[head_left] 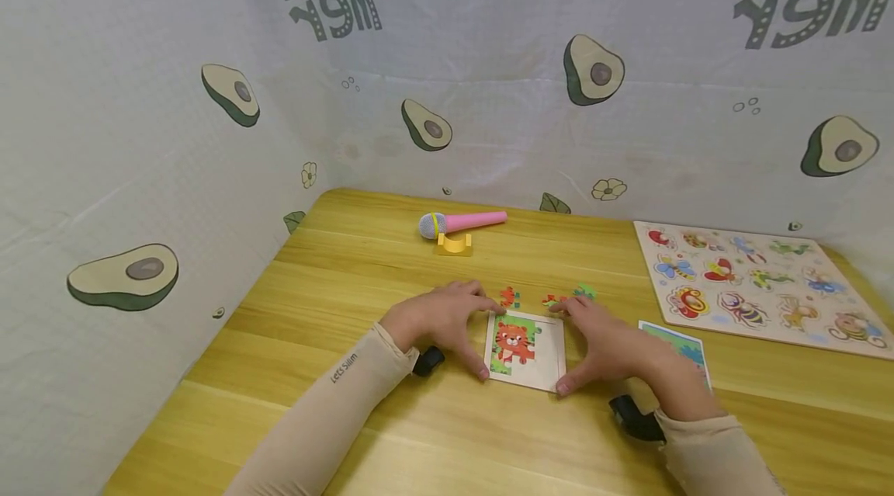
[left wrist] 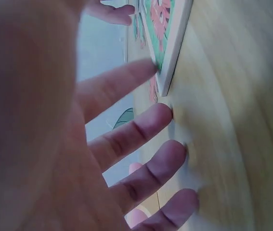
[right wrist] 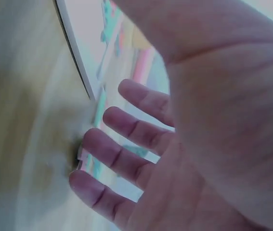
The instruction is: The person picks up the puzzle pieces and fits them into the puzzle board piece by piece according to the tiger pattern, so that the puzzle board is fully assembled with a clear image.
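Note:
A small square puzzle board (head_left: 527,373) lies on the table between both hands. Tiger and green pieces (head_left: 513,342) fill its left part, and bare pale wood shows on the right. My left hand (head_left: 447,317) has its index finger at the board's far left corner and its thumb by the near left corner; the other fingers are spread, fairly straight, near the tabletop. My right hand (head_left: 608,341) frames the right side likewise, thumb at the near corner, index finger by the far one. Loose jigsaw pieces (head_left: 509,297) lie just behind the board, some partly hidden by the right fingers.
A picture card (head_left: 676,342) lies partly under the right forearm's outline. Farther right is a large insect puzzle board (head_left: 761,286). At the back are a pink toy microphone (head_left: 471,221) and a yellow cradle (head_left: 455,245). Avocado-print sheeting (head_left: 489,162) hangs behind the table.

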Demonstrator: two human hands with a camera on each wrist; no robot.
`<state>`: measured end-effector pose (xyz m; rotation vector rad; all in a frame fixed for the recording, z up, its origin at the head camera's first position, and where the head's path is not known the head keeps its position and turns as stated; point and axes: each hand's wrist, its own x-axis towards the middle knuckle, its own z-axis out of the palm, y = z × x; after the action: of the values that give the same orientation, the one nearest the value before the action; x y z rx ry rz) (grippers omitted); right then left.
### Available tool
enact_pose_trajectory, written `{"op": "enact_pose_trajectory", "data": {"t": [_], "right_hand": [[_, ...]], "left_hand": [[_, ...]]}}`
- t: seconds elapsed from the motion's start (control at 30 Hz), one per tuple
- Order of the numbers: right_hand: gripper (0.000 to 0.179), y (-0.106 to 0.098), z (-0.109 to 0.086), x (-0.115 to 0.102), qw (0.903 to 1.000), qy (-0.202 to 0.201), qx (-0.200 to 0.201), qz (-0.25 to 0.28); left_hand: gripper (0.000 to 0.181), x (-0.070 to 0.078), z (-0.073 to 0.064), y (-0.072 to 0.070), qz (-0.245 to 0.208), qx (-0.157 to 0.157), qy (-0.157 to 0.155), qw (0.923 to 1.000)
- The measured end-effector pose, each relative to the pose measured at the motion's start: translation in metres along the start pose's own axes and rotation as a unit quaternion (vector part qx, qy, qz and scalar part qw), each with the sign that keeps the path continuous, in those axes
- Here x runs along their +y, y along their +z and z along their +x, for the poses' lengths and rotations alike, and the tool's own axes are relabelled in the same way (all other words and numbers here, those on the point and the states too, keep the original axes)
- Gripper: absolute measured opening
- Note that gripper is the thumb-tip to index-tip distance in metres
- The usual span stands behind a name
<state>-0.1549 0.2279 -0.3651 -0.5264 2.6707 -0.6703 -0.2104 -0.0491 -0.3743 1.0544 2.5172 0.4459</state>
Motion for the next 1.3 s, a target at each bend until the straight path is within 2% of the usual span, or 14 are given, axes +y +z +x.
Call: {"op": "enact_pose_trajectory", "data": {"t": [0.1,0.23,0.5,0.6,0.8,1.0,1.3], "right_hand": [[0.108,-0.007,-0.005,0.007,0.9997,0.0,0.019,0.014],[0.101,-0.018,-0.011,0.02,0.9991,0.005,0.042,-0.002],[0.07,-0.03,-0.017,0.041,0.998,0.032,0.042,-0.034],[0.061,-0.028,-0.014,0.043,0.9978,0.027,0.041,-0.043],[0.055,-0.022,-0.007,0.044,0.9968,0.022,0.042,-0.064],[0.052,-0.021,-0.007,0.043,0.9967,0.029,0.043,-0.063],[0.037,-0.021,-0.007,0.042,0.9972,0.043,0.037,-0.05]], "left_hand": [[0.106,0.001,0.0,-0.001,0.016,-0.008,0.002,0.9998],[0.106,0.001,0.001,-0.002,0.035,-0.011,0.006,0.9993],[0.102,0.0,0.002,0.001,0.047,-0.017,0.01,0.9987],[0.1,-0.001,0.002,0.002,0.049,-0.017,0.011,0.9986],[0.099,0.0,0.003,0.003,0.04,-0.014,0.007,0.9991],[0.099,-0.001,0.003,0.003,0.042,-0.012,0.009,0.999],[0.1,-0.001,0.003,0.003,0.043,-0.012,0.011,0.9989]]}}
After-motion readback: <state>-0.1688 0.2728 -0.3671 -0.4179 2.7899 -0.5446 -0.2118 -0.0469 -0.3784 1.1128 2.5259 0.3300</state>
